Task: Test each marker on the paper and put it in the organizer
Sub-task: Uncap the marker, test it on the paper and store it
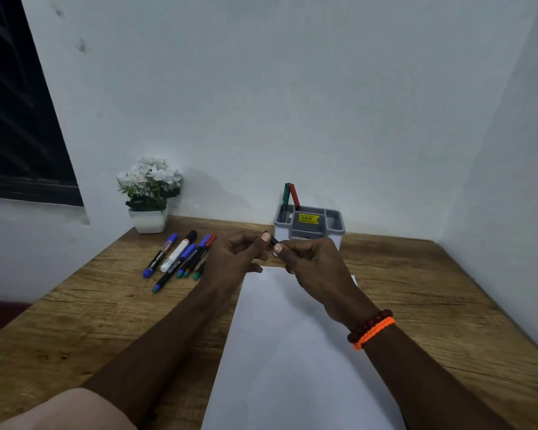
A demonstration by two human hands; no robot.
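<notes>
Both hands meet above the far end of the white paper [295,346]. My left hand [236,256] and my right hand [311,262] each pinch an end of one black marker [274,241], mostly hidden by the fingers. Whether it is capped I cannot tell. Behind the hands stands the grey organizer [323,225], with a green marker [286,193] and a red marker [295,197] upright in its back left compartment. Several loose markers [180,256] lie in a row on the wooden table to the left of my left hand.
A white pot of white flowers [149,197] stands at the table's back left corner. Walls close the table [90,321] at the back and the right. A dark window is at the far left. Orange and dark bead bracelets sit on my right wrist.
</notes>
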